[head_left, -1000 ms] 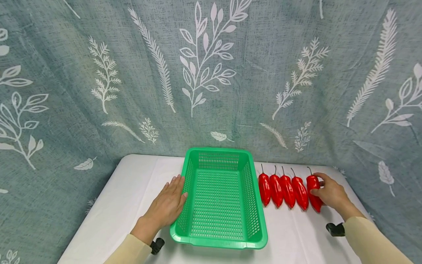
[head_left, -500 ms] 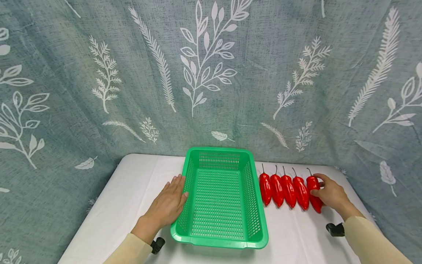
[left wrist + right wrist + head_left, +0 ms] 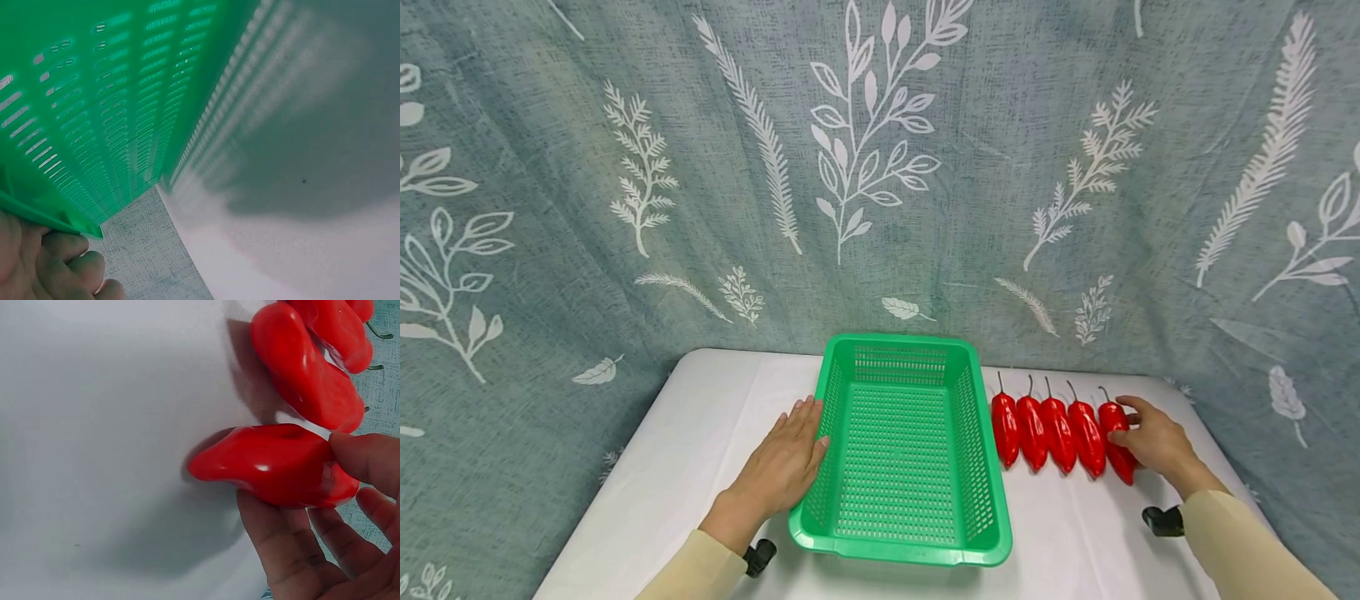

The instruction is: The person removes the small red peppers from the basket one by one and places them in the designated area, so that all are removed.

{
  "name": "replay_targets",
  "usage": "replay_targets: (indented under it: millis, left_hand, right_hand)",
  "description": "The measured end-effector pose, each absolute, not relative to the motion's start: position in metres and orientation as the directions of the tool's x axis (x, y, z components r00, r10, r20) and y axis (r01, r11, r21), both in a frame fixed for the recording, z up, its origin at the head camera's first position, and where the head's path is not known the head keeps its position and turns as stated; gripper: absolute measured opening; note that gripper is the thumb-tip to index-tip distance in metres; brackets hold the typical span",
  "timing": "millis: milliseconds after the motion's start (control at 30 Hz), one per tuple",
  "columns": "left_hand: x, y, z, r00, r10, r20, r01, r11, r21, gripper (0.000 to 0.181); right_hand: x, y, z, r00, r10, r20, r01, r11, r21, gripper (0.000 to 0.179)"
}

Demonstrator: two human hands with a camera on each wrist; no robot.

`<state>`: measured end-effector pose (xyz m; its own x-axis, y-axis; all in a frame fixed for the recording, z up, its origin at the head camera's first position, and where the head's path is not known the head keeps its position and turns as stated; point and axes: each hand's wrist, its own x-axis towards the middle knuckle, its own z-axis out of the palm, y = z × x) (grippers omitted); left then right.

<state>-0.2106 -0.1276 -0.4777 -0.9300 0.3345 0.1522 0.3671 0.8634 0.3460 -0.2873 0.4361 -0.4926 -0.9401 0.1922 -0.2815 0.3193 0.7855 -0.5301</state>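
Observation:
A green perforated plastic basket stands in the middle of the white table. My left hand rests on its left rim, fingers extended; in the left wrist view the fingertips lie by the rim. To the basket's right, several red peppers with thin stems lie side by side in a row. At the row's right end, my right hand holds the outermost red pepper, thumb on one side and fingers on the other. That pepper lies on the table, its tip tilted toward the right.
A white cloth covers the table. Behind it hangs a grey-green curtain with white leaf prints, close to the table's far edge. The leftmost pepper lies close beside the basket's right wall.
The held pepper has shifted slightly toward the near right, its stem a little lower in view. The left hand stays on the basket rim. The head view has drifted very slightly.

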Motion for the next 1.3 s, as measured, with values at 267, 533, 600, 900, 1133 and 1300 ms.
replay_targets:
  millis: [267,533,600,900,1133,1300]
  left_hand:
    - [-0.211,-0.127,-0.478,-0.928,0.341,0.152,0.373,0.862,0.343,0.062]
    - [-0.21,-0.127,-0.476,-0.927,0.345,0.15,0.376,0.859,0.348,0.062]
    - [-0.211,-0.128,-0.477,-0.929,0.341,0.141,0.369,0.86,0.351,0.063]
    - [-0.21,-0.131,-0.48,-0.929,0.343,0.137,0.369,0.86,0.352,0.063]
    - [-0.211,-0.131,-0.479,-0.929,0.346,0.135,0.371,0.874,0.314,0.062]
    - [-0.213,-0.132,-0.475,-0.929,0.347,0.128,0.37,0.881,0.294,0.062]
  right_hand:
    - [-0.282,0.438,-0.497,-0.937,0.214,-0.275,0.332,0.787,-0.52,0.082]
    - [-0.28,0.437,-0.501,-0.936,0.253,-0.245,0.347,0.784,-0.514,0.079]
    - [-0.28,0.436,-0.502,-0.935,0.262,-0.241,0.352,0.781,-0.516,0.078]
    - [-0.278,0.434,-0.504,-0.934,0.271,-0.234,0.353,0.808,-0.471,0.079]
    - [-0.277,0.435,-0.504,-0.937,0.268,-0.223,0.344,0.811,-0.473,0.082]
    - [-0.275,0.426,-0.501,-0.943,0.283,-0.175,0.333,0.814,-0.476,0.079]
